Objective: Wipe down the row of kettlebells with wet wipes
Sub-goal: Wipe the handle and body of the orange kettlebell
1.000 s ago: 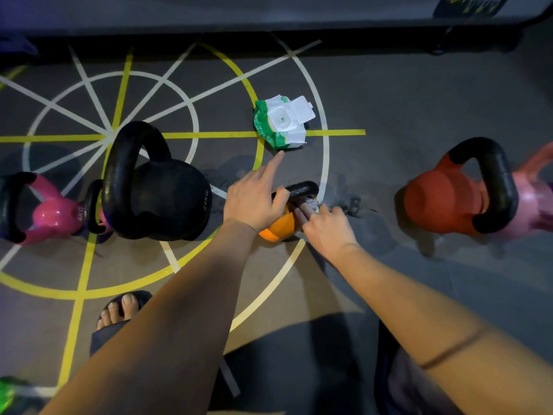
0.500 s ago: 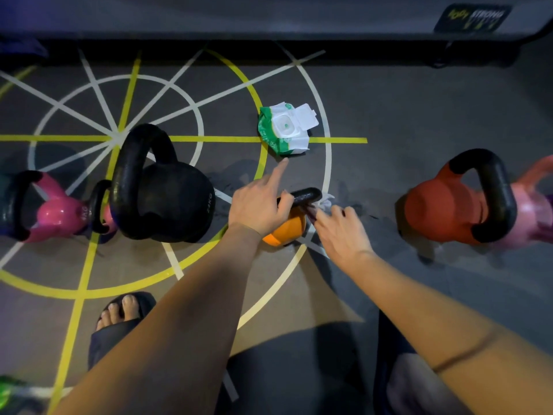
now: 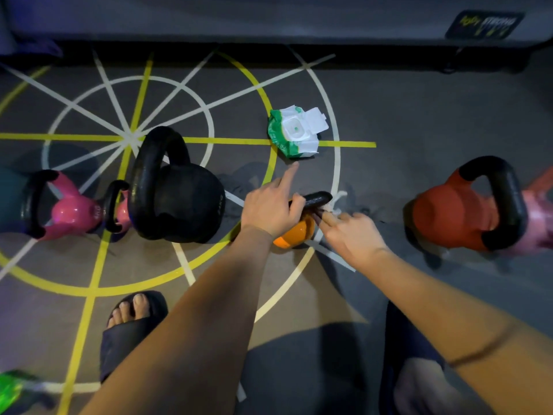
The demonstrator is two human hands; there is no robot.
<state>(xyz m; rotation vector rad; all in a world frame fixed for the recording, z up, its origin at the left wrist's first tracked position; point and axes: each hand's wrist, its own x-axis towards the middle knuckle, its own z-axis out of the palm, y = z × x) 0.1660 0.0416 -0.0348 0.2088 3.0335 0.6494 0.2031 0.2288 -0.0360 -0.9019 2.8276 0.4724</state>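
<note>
We see a grey floor point(image 3: 419, 109) taped with straight and curved yellow lines point(image 3: 233, 141) and white lines point(image 3: 110, 94). 1 dark slide sandal point(image 3: 125, 333) with bare toes stands near the bottom, and a blurred green object point(image 3: 9, 390) fills the lower left corner.
</note>
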